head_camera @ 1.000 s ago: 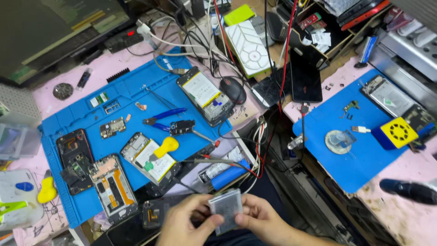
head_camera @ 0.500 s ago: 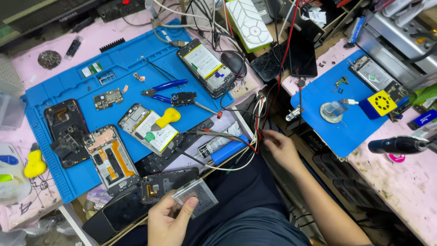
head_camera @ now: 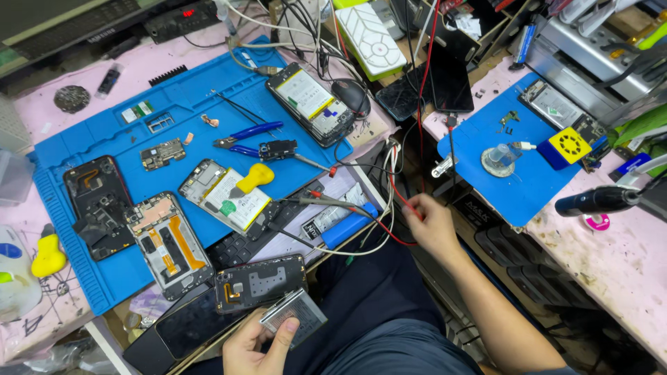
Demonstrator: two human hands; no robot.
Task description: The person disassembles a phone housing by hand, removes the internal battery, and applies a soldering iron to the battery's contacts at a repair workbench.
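Observation:
My left hand [head_camera: 257, 347] grips a flat silver battery [head_camera: 295, 316] at the bottom of the view, just below an opened phone frame [head_camera: 260, 281]. My right hand [head_camera: 431, 226] reaches to the table's front edge, its fingers closed around a red wire [head_camera: 399, 198] beside a bundle of white and black cables. On the blue work mat [head_camera: 167, 118] lie several opened phones, one with a yellow pry tool [head_camera: 253, 177] on its battery, plus blue-handled cutters [head_camera: 246, 139] and a small circuit board [head_camera: 162, 154].
A second blue mat [head_camera: 517, 187] on the right holds a round magnifier, small parts and a yellow fan. A black hand tool [head_camera: 597, 200] lies on the pink table at right. Metal equipment sits top right, a monitor top left, tangled cables at top centre.
The hands separated: both held the battery a second ago, now only the left one does. My right hand moved up and right to the red wire. The view shifted downward and left.

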